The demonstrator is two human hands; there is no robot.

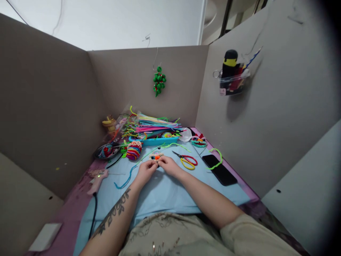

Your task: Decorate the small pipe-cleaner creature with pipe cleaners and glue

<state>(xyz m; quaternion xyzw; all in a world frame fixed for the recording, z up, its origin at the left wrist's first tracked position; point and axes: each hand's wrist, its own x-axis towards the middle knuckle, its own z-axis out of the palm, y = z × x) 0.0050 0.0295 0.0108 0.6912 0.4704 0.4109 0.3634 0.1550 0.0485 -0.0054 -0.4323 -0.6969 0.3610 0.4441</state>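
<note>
Above the middle of the light blue cloth, my left hand (147,170) and my right hand (170,166) meet, fingertips pinched together. Between them is a small craft piece (156,156) in cream, orange and dark colours, its lower part covered by my fingers. Its exact kind is too small to make out. A blue pipe cleaner (129,178) lies left of my left hand. To the right of my right hand rest scissors (188,162) with red and yellow handles, blades partly apart. A long green pipe cleaner (174,144) curves just beyond my fingers.
Behind stands a blue tray (161,142) piled with pipe cleaners (157,127), beside a striped colourful bundle (134,150) and a metal bowl (114,152). A pink glue gun (99,180) with a lit green light lies left. A phone (222,174) lies right. Grey panels (149,81) enclose the table.
</note>
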